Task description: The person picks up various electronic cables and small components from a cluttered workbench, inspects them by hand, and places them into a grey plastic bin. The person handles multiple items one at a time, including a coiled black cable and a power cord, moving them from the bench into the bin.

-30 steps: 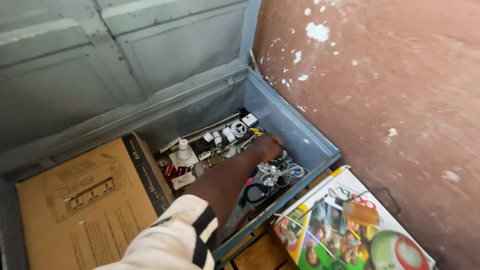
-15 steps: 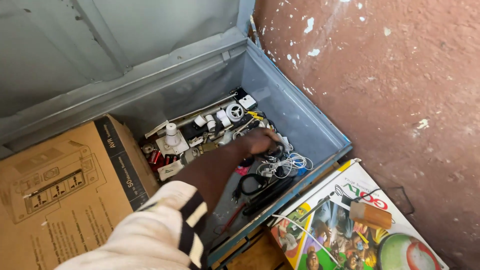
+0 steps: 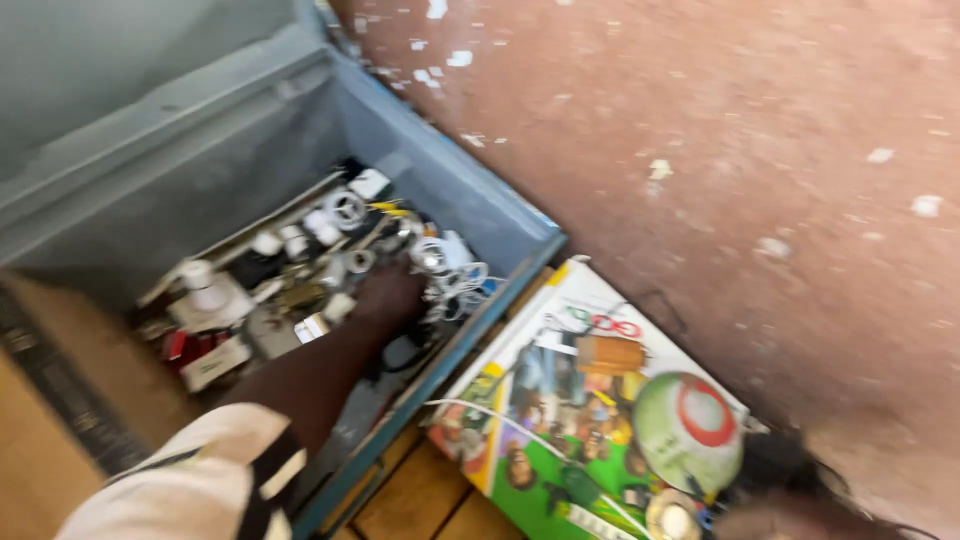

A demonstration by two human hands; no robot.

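where the hand (image 3: 392,298) digs, tangled white cables (image 3: 455,280) alongside

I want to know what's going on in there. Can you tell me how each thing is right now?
Blue metal trunk: lid open, full of small parts.
Hand: reaching into the parts; grip hidden.
Cardboard box: closed, beside the parts.
White cables: tangled.
Colourful flat box: lying flat outside the trunk.
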